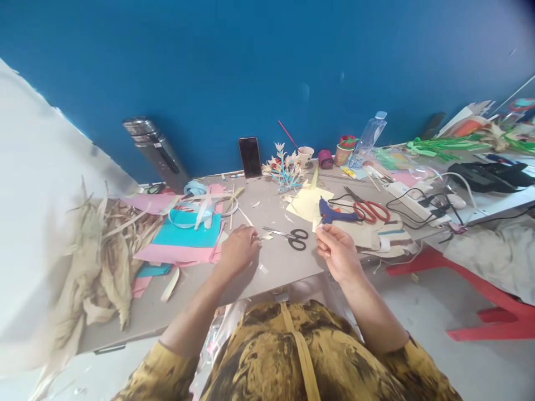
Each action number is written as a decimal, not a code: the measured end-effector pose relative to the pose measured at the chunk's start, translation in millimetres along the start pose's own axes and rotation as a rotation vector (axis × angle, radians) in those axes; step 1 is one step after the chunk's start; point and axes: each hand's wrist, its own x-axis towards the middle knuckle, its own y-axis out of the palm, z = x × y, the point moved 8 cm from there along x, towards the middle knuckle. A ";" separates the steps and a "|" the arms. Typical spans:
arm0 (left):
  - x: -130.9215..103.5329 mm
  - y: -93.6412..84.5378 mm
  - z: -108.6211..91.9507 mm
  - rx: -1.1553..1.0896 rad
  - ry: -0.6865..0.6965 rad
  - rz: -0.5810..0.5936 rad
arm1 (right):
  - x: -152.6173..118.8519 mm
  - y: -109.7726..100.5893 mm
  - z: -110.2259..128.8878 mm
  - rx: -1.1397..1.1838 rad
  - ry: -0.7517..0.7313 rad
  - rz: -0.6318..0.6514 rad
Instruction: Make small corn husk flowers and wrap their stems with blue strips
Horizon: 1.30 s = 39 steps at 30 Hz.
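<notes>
Blue glue gun [329,213] is seen just beyond right hand [339,253], fingertips pressed together; black-handled scissors [291,236] are seen between hands; left hand [239,249] grip can't be told.

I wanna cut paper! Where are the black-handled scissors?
In the head view, the black-handled scissors lie between the left hand and right hand, left of the blue glue gun.

Small scissors [289,236] and blue glue gun [328,213] on worktop [278,267].
Scissors: black loops, metal blades pointing left, lying flat between the hands. Glue gun: on its side, just beyond the right hand [336,250], dark cord attached.
</notes>
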 end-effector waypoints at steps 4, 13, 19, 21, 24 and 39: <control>6.6 14.1 0.3 0.142 -0.069 0.038 | -3.8 -5.5 -11.6 -0.008 0.019 0.014; -10.9 5.7 11.3 -0.832 -0.178 -0.055 | 5.8 6.1 -35.9 0.018 0.052 0.079; -19.7 20.8 -10.9 -1.543 -0.286 0.090 | 15.4 52.5 -31.0 -0.016 0.032 0.156; -13.2 17.0 -16.8 -1.593 -0.259 0.083 | 19.6 67.4 -21.2 -0.026 -0.008 0.152; 2.3 8.6 -22.9 -1.640 -0.204 0.070 | 26.8 84.2 -6.7 -0.013 -0.052 0.146; 41.2 13.3 -24.1 -1.619 -0.063 0.110 | 44.6 98.7 -15.8 0.007 -0.051 0.166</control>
